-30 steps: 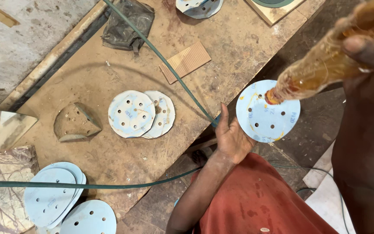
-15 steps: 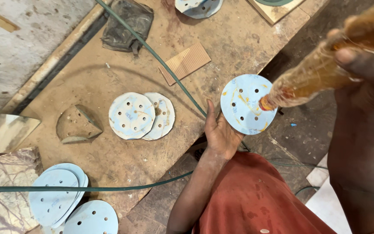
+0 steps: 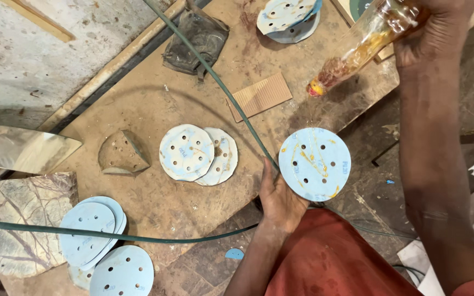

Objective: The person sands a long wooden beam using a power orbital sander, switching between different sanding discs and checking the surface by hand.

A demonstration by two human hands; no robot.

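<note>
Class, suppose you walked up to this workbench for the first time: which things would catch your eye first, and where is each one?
The pale blue sanding disc held flat in the left hand at the bench edge, streaked with amber glue, stands out first. Above it, at upper right, the right hand tips a clear bottle of amber liquid nozzle-down. A green hose cuts diagonally across the dusty wooden bench, past two more discs lying overlapped at its centre.

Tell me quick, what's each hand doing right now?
Left hand: holding a pale blue sanding disc streaked with amber glue.
Right hand: closed around an upturned glue bottle above the disc.
</note>
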